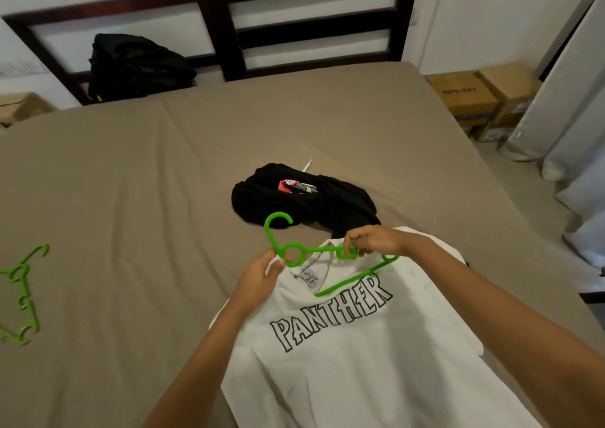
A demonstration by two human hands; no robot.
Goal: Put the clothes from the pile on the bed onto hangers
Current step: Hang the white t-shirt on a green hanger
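"PANTHER" outlined on the white T-shirt (353, 355), "SPINNY" on the cardboard box (465, 95), neck label too small to read

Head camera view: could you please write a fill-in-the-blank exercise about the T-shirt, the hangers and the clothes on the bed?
1. The word printed on the white T-shirt is ____.
2. The left hand and the right hand hold a hanger of ____ colour.
3. The crumpled garment beyond the T-shirt is ____.
4. The spare hangers lie on the bed at the person's ____ side.

Missing words: PANTHER; green; black; left.
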